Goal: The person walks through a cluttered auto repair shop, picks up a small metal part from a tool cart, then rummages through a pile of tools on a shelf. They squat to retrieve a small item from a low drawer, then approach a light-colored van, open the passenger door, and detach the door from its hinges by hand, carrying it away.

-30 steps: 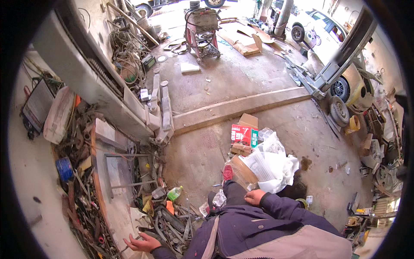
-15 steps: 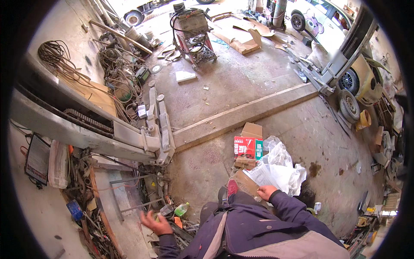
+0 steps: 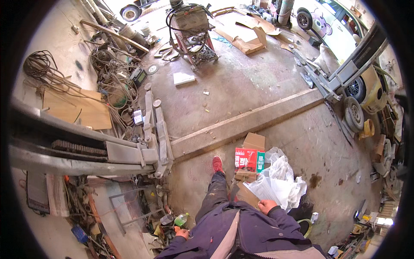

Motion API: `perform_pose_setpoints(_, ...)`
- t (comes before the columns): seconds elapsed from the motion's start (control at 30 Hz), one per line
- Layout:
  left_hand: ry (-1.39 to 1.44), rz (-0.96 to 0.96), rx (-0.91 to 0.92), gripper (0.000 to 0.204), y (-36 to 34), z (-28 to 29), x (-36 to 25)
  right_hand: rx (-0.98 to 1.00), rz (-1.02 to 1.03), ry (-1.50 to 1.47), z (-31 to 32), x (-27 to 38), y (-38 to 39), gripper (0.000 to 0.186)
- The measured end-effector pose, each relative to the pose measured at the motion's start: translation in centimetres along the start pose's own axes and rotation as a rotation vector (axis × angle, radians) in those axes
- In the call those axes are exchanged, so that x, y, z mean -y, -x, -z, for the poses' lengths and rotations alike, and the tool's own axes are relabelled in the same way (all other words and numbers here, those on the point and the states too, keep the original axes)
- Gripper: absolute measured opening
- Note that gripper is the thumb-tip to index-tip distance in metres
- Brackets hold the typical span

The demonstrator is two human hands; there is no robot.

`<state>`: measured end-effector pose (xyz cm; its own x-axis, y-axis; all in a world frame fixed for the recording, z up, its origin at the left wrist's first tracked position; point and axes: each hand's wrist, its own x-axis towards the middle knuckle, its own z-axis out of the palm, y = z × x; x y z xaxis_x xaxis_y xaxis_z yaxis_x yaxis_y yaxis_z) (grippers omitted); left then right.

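Observation:
My left hand [image 3: 181, 234] hangs low beside my jacket, fingers curled and partly hidden, near a green plastic bottle [image 3: 181, 219] among scrap on the floor. My right hand [image 3: 267, 206] is at my right side, fingers curled; whether anything is in it I cannot make out. Beneath and ahead of it lie crumpled white plastic sheeting [image 3: 280, 187], a brown cardboard piece [image 3: 244, 194] and a red and green printed box [image 3: 249, 160]. My red shoe [image 3: 217, 163] is stepped forward on the concrete, left of the box.
A low raised beam [image 3: 241, 123] crosses the floor between two lift posts [image 3: 123, 153]. Beyond it stand a wheeled machine [image 3: 189, 30] and flattened cardboard [image 3: 248, 41]. Hoses [image 3: 108, 73] and scrap line the left wall; a white car [image 3: 327, 28] and loose tyres [image 3: 353, 113] are at right.
My left hand, spread-fingered earlier, has drawn in toward my body and curled. My red-shoed foot has stepped forward and left. The view has shifted, bringing more left-wall hoses into sight.

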<state>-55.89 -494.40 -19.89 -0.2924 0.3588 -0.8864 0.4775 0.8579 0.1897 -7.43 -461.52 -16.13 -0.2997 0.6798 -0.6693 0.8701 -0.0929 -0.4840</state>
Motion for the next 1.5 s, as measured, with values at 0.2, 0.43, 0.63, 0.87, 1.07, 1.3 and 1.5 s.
perform_pose_setpoints(0.2,0.050,-0.089,-0.251,0.050,-9.9,7.8,-6.4,0.038,-0.065,0.038,5.9,4.3,-7.2,0.042)
perform_pose_setpoints(0.43,0.298,-0.330,-0.470,0.033,-19.4,26.3,-24.0,-0.189,-0.134,-0.067,14.0,10.8,-16.2,0.041)
perform_pose_setpoints(0.63,0.330,-0.433,-0.462,0.034,-21.5,34.8,-32.6,-0.208,-0.065,-0.044,17.8,14.9,-22.4,0.041)
perform_pose_setpoints(0.87,-0.004,-0.205,-0.120,0.050,-22.7,32.0,-35.3,-0.067,-0.082,-0.042,21.6,18.0,-31.5,0.066)
perform_pose_setpoints(1.07,-0.032,-0.065,0.090,0.060,-23.5,34.4,-45.7,0.108,-0.123,-0.050,28.7,19.7,-41.4,0.082)
perform_pose_setpoints(1.3,0.238,-0.191,0.122,0.071,-31.7,42.9,-63.8,0.324,-0.230,0.095,35.4,21.4,-50.6,0.090)
perform_pose_setpoints(1.5,0.041,-0.193,0.218,0.088,-35.5,45.5,-73.9,0.381,-0.257,0.073,40.2,22.6,-55.4,0.088)
